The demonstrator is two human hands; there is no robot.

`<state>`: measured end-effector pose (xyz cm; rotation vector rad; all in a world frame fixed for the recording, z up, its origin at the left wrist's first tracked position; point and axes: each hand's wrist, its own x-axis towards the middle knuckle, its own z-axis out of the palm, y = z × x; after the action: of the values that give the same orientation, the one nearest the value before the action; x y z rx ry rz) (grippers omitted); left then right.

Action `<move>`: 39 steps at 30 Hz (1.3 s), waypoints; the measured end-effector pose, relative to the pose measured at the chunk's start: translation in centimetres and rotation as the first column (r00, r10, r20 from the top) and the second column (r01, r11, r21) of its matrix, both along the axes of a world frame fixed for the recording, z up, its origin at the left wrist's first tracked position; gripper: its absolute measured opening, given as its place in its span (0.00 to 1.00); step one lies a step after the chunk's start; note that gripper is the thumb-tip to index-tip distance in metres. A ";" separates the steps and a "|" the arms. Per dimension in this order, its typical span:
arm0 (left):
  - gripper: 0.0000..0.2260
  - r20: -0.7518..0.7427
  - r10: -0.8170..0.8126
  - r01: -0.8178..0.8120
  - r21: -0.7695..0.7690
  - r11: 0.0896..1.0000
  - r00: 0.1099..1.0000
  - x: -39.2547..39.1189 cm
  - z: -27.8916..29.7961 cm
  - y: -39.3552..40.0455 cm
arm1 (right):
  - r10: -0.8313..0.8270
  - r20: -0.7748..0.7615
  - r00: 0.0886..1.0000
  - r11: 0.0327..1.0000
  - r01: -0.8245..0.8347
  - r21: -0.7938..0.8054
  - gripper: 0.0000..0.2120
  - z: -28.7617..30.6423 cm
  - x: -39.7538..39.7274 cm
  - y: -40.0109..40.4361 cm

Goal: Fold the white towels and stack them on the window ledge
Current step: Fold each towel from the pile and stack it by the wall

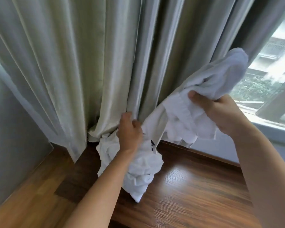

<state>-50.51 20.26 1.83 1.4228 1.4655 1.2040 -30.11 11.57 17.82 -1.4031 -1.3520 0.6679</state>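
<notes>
A crumpled heap of white towels (138, 168) lies on the brown wooden window ledge (196, 186), against the curtain's foot. My left hand (129, 130) reaches down onto the top of the heap, fingers curled into the cloth; exactly what they hold is hidden. My right hand (215, 109) grips a bunched white towel (209, 89), lifted above the ledge at the right. Its upper end sticks up toward the window, and its lower part hangs down, stretching toward the heap.
Pale green-grey curtains (72, 71) hang behind the heap and fill most of the view. The window (273, 63) with its white frame is at the right. A grey wall panel (15, 129) borders the ledge on the left.
</notes>
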 end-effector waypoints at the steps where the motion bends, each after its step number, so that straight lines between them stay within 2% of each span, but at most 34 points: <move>1: 0.11 0.135 -0.017 0.000 0.122 0.993 0.991 0.9 2.5 -0.7 | 0.019 0.047 0.999 0.999 -0.017 -0.033 0.03 0.4 0.8 -0.6; 2: 0.13 0.225 -0.114 0.061 0.228 0.972 0.968 2.0 4.9 -1.6 | 0.038 0.124 0.992 0.997 -0.029 -0.074 0.03 0.5 1.7 -1.1; 3: 0.17 0.222 -0.258 0.176 0.329 0.928 0.940 3.3 7.0 -2.4 | 0.060 0.232 0.971 0.992 -0.032 -0.121 0.03 0.6 2.6 -1.5; 5: 0.25 0.030 -0.529 0.466 0.433 0.772 0.848 6.2 10.2 -3.9 | 0.114 0.410 0.905 0.978 -0.029 -0.206 0.04 0.4 4.1 -2.4; 6: 0.28 -0.047 -0.628 0.580 0.443 0.684 0.777 7.6 11.3 -4.5 | 0.135 0.440 0.888 0.969 -0.027 -0.244 0.06 0.4 4.8 -2.9; 7: 0.29 -0.069 -0.702 0.655 0.432 0.620 0.709 8.9 12.2 -5.1 | 0.152 0.433 0.888 0.961 -0.030 -0.275 0.08 0.5 5.5 -3.6; 9: 0.25 -0.056 -0.783 0.729 0.412 0.547 0.619 10.8 13.3 -6.0 | 0.196 0.368 0.909 0.944 -0.074 -0.320 0.13 1.1 7.0 -5.3; 11: 0.18 -0.122 -0.771 0.728 0.446 0.520 0.625 12.5 13.4 -6.9 | 0.251 0.342 0.905 0.926 -0.121 -0.358 0.15 1.4 8.4 -6.8; 13: 0.14 -0.082 -0.717 0.646 0.513 0.565 0.692 14.4 13.0 -8.2 | 0.262 0.383 0.886 0.913 -0.099 -0.396 0.10 1.3 9.9 -8.0; 16: 0.11 0.090 -0.623 0.504 0.503 0.702 0.777 17.3 12.2 -9.5 | 0.180 0.435 0.882 0.908 0.021 -0.419 0.02 0.9 12.8 -9.8; 19: 0.06 0.214 -0.609 0.474 0.454 0.755 0.764 19.2 10.9 -10.3 | 0.022 0.587 0.809 0.895 0.245 -0.372 0.08 0.7 16.6 -12.0; 21: 0.05 0.317 -0.576 0.455 0.380 0.805 0.753 20.0 10.0 -10.9 | -0.050 0.655 0.754 0.862 0.363 -0.353 0.06 0.3 19.3 -13.5; 23: 0.04 0.413 -0.524 0.442 0.283 0.851 0.745 20.5 9.1 -11.7 | -0.155 0.607 0.780 0.849 0.419 -0.322 0.05 -0.2 21.8 -14.7; 24: 0.06 0.438 -0.518 0.462 0.236 0.855 0.735 20.7 8.8 -12.0 | -0.238 0.492 0.838 0.863 0.414 -0.288 0.06 -0.5 22.9 -15.1; 25: 0.10 0.436 -0.530 0.502 0.188 0.844 0.728 20.8 8.5 -12.2 | -0.321 0.336 0.885 0.885 0.407 -0.227 0.06 -0.7 23.7 -15.5; 27: 0.19 0.363 -0.605 0.620 0.088 0.779 0.709 21.1 7.8 -12.6 | -0.415 0.098 0.905 0.903 0.422 -0.078 0.05 -0.7 24.8 -16.0; 29: 0.19 0.276 -0.687 0.712 0.013 0.702 0.672 21.7 7.5 -13.2 | -0.405 0.006 0.914 0.914 0.405 0.015 0.04 -0.3 25.2 -16.2; 32: 0.17 0.183 -0.729 0.744 -0.028 0.667 0.660 23.4 8.0 -14.8 | -0.358 0.070 0.931 0.924 0.343 0.166 0.06 0.8 24.8 -15.7; 35: 0.13 0.169 -0.727 0.727 0.073 0.683 0.666 25.8 9.5 -16.2 | -0.300 0.158 0.941 0.935 0.256 0.247 0.04 2.2 23.7 -14.5; 37: 0.16 0.202 -0.706 0.694 0.139 0.706 0.678 27.6 10.7 -16.8 | -0.252 0.199 0.947 0.946 0.198 0.257 0.03 2.9 23.0 -13.7; 39: 0.23 0.213 -0.671 0.650 0.170 0.741 0.710 29.0 11.8 -17.2 | -0.227 0.256 0.940 0.954 0.162 0.253 0.03 3.3 22.6 -13.0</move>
<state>-21.46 3.08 13.65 1.5792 0.6145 0.9320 -7.53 -1.47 21.15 -1.4574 -1.4336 0.1745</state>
